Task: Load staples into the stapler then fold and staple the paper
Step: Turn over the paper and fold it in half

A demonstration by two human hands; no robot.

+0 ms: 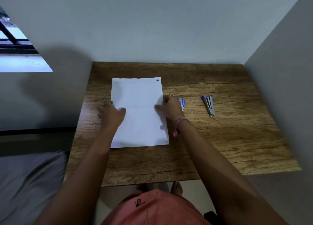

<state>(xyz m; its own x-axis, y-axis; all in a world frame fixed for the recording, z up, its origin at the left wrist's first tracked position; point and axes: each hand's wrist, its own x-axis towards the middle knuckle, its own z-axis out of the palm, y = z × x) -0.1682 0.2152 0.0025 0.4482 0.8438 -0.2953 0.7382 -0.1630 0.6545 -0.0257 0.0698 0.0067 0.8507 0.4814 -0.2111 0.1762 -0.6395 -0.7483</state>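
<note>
A white sheet of paper point(138, 113) lies flat on the wooden table point(220, 140), with a faint crease across its middle and dark marks at its far right corner. My left hand point(111, 114) grips the sheet's left edge, thumb on top. My right hand point(170, 106) grips the right edge the same way. A small blue-and-white staple box point(182, 103) lies just right of my right hand, partly hidden by it. Further right lies a small stapler point(209, 105), silver with a blue top, its top swung open in a narrow V.
The table stands in a corner, with walls behind it point(152, 30) and along its right side point(279, 80). A grey cushion point(28, 182) sits to the lower left. A window point(15, 47) is at the upper left. My feet show under the table's near edge.
</note>
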